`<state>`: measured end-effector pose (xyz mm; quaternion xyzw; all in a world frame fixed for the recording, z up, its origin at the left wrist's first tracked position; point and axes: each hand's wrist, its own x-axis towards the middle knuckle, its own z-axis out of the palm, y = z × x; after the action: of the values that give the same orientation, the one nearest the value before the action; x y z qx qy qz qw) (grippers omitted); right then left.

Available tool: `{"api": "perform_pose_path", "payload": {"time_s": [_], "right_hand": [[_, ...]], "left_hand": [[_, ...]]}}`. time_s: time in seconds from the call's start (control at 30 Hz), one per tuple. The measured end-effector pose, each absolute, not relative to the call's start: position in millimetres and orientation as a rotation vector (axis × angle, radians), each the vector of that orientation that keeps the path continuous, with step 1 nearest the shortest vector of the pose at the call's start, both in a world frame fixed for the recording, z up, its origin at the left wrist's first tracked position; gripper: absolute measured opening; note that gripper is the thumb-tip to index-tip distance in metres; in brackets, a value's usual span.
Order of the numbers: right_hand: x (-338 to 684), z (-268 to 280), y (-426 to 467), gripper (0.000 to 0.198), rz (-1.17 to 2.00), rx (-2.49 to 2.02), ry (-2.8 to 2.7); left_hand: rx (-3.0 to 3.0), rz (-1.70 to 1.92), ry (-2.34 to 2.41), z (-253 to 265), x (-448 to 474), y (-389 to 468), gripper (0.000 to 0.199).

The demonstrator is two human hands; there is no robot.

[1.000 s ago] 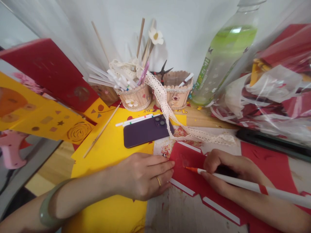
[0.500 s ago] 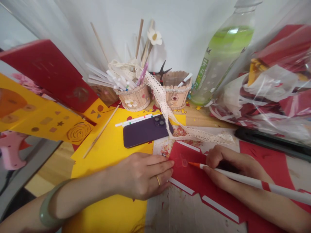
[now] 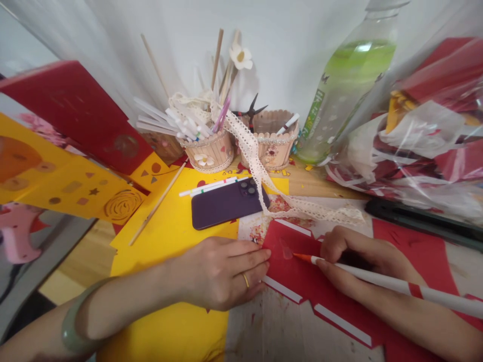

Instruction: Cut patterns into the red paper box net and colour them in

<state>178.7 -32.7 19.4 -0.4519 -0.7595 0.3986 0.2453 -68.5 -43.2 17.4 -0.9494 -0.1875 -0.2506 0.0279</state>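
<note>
A red paper cutout with white strips along its flaps lies before me on the table. My left hand, a ring on one finger, rests flat with its fingertips on the cutout's left edge. My right hand grips a white marker pen with a red band and an orange tip. That tip is at the red paper, beside a faint shiny outlined shape. The right hand's lower fingers are partly hidden.
Behind the cutout lie a dark purple phone and lace ribbon. Craft-stick pots and a green drink bottle stand at the back. A plastic bag of paper scraps is right; a pink glue gun is left.
The pen's tip and my right hand have shifted very slightly, and the faint outline beside the tip looks a little different. My left hand stays in place.
</note>
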Motion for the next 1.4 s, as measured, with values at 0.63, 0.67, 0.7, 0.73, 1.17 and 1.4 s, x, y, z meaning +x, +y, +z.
{"api": "perform_pose_path", "payload": {"time_s": [0.63,0.67,0.7,0.73,1.17,1.4], "right_hand": [[178.4,18.4,-31.7,0.022,1.068,-1.241,-2.123],[178.4,17.9,-31.6,0.023,1.084,-1.234,-2.135],[178.3,17.6,-31.5,0.023,1.094,-1.228,-2.135],[178.0,17.4,-31.3,0.023,1.092,-1.226,-2.127],[180.6,18.8,-32.8,0.021,1.035,-1.251,-2.122],[179.4,17.6,-32.6,0.020,1.062,-1.240,-2.088]], "left_hand": [[-2.944,-0.772,-0.580,18.4,-67.9,-43.5,0.019],[-2.943,-0.773,-0.580,18.3,-67.8,-43.6,0.019],[-2.943,-0.774,-0.578,18.2,-67.8,-43.7,0.019],[-2.940,-0.777,-0.576,18.1,-67.7,-43.7,0.019],[-2.955,-0.754,-0.594,18.4,-68.7,-43.2,0.020],[-2.949,-0.762,-0.601,18.0,-68.6,-42.5,0.019]]}}
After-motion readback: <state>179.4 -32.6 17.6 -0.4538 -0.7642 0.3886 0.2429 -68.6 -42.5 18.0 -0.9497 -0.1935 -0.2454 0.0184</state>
